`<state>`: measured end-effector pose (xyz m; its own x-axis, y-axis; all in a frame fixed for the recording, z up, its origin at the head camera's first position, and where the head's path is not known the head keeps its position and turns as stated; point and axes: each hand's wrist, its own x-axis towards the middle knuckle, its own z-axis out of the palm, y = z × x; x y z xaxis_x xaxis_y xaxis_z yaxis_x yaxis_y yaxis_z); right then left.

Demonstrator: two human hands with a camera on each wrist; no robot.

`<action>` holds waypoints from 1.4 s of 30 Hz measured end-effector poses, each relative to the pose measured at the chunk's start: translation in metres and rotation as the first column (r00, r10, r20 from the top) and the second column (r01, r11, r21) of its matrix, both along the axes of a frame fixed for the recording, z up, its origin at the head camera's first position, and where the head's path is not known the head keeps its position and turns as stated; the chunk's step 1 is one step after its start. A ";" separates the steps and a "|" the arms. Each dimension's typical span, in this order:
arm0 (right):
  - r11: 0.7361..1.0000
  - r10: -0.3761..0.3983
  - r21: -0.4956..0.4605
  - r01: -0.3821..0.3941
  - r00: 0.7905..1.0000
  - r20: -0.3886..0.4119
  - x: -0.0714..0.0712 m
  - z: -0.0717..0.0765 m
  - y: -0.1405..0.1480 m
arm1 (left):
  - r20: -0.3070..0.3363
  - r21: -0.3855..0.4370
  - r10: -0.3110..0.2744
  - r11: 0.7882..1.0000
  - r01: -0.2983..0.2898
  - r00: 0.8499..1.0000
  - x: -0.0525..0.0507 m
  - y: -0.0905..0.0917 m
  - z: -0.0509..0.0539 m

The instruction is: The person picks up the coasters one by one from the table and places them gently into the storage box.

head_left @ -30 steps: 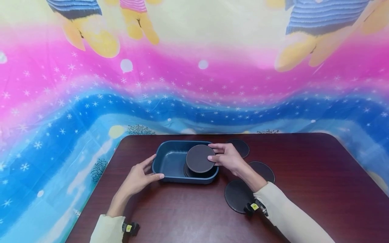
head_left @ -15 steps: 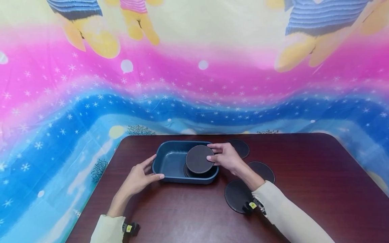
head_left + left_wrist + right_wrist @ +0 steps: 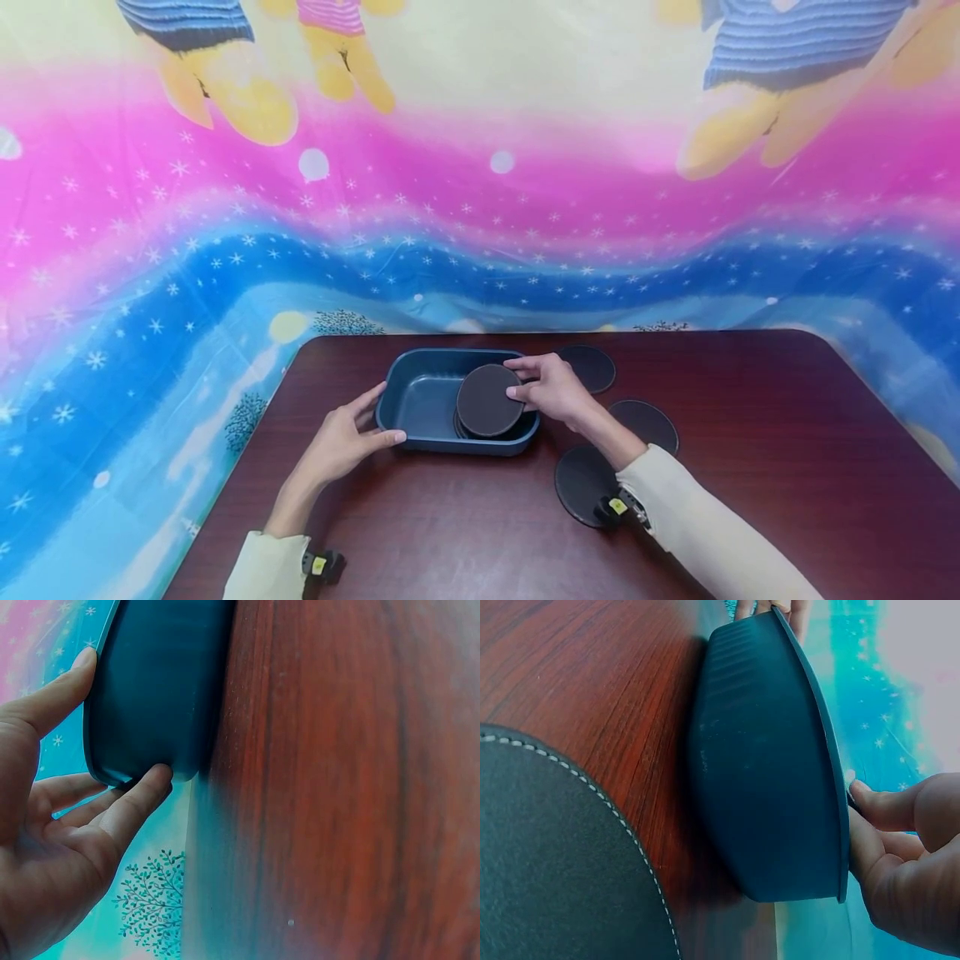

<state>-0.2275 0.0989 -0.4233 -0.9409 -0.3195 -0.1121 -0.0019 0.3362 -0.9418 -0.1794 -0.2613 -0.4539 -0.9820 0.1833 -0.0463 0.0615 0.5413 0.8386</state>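
A dark blue rectangular basin with rounded corners stands on the table in the head view. My left hand holds its left end, thumb at the near rim and fingers along the outer side. In the left wrist view, fingertips of that hand touch the basin's wall. Between thumb and fingers, my right hand pinches a round dark brown coaster, tilted over the basin's right half. Beneath it shows the edge of at least one more round piece, mostly hidden. The right wrist view shows the right hand at the basin's rim.
Three more round dark coasters lie right of the basin: one at the back, one in the middle, one nearer, partly under the right wrist's camera. Light stitching edges a coaster. A printed cloth hangs behind the reddish-brown table.
My right hand and the coaster it pinches have moved slightly left and down, lower into the basin. The left hand and the basin have stayed in place.
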 end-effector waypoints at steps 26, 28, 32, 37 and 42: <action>0.981 0.111 0.184 -0.060 0.952 -0.284 0.011 0.018 0.024 | 0.019 0.033 0.000 0.999 0.000 1.000 0.001 0.001 -0.001; 0.986 0.101 0.156 -0.059 0.955 -0.279 0.010 0.018 0.035 | 0.013 0.027 -0.003 1.000 0.002 1.000 0.001 0.001 -0.001; 0.990 0.077 0.135 -0.038 0.951 -0.300 0.009 0.014 0.055 | 0.007 0.017 -0.003 1.000 0.003 1.000 0.001 0.000 -0.001; 0.987 0.043 0.163 0.008 0.950 -0.309 0.009 0.006 0.079 | 0.012 0.022 0.001 1.000 -0.001 1.000 0.001 -0.001 -0.001; 0.984 0.020 0.174 0.033 0.955 -0.296 0.010 0.000 0.102 | 0.009 0.019 -0.001 1.000 0.001 1.000 0.001 0.000 -0.001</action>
